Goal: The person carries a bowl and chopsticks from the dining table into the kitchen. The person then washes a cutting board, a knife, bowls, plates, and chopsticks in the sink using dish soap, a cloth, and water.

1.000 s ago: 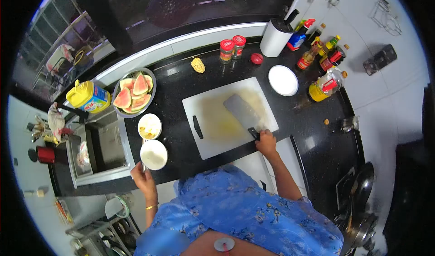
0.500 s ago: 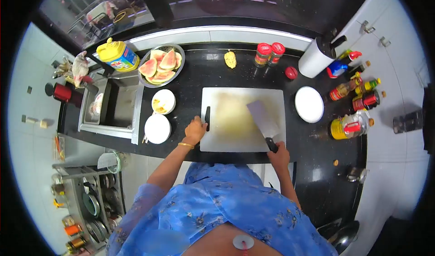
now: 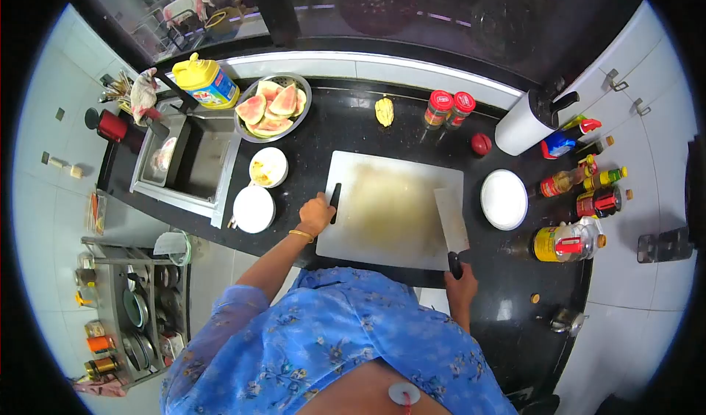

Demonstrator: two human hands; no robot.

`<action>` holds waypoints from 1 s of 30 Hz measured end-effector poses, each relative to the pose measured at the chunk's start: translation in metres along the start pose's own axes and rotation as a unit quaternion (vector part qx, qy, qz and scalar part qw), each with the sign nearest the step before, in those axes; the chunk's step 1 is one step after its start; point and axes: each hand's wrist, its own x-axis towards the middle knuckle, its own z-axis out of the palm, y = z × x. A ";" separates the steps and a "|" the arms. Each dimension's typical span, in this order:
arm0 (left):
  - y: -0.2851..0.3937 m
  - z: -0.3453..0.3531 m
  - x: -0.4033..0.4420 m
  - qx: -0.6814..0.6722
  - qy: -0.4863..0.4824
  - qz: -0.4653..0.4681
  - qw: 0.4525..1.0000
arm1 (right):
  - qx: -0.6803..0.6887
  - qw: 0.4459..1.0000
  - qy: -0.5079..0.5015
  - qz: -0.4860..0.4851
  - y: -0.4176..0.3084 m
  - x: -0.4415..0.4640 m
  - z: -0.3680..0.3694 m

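One cutting board (image 3: 393, 209) and one cleaver (image 3: 451, 222) were joined by two red-lidded spice jars (image 3: 439, 109) at the board's one o'clock, two white bowls (image 3: 254, 210) at nine.

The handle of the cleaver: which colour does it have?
The cleaver's handle is black; it shows best in the head view.

Your dress (image 3: 316, 341) is blue with little flowers, and your bracelet (image 3: 301, 235) is gold. Your board (image 3: 338, 172) is white with a yellow-brown smudge (image 3: 397, 202). Your knife (image 3: 452, 220) is grey with a black handle (image 3: 455, 266). The counter (image 3: 338, 113) is black, the plate (image 3: 504, 200) white, the melon slices (image 3: 282, 105) pink and green, the jug (image 3: 191, 75) yellow.
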 end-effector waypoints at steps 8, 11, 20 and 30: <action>-0.014 0.015 0.004 -0.410 -0.008 -0.107 0.906 | 0.024 0.999 -0.038 -0.008 -0.011 0.005 0.003; -0.014 -0.012 -0.003 -0.584 -0.302 -0.089 0.748 | 0.054 0.997 -0.044 -0.013 -0.008 0.003 0.005; 0.010 -0.031 -0.045 -0.609 -0.308 0.032 0.731 | 0.122 0.991 -0.055 -0.023 -0.024 -0.023 0.001; 0.025 -0.068 -0.104 -0.728 -0.206 -0.004 0.654 | 0.162 0.982 -0.037 -0.092 -0.060 -0.046 -0.018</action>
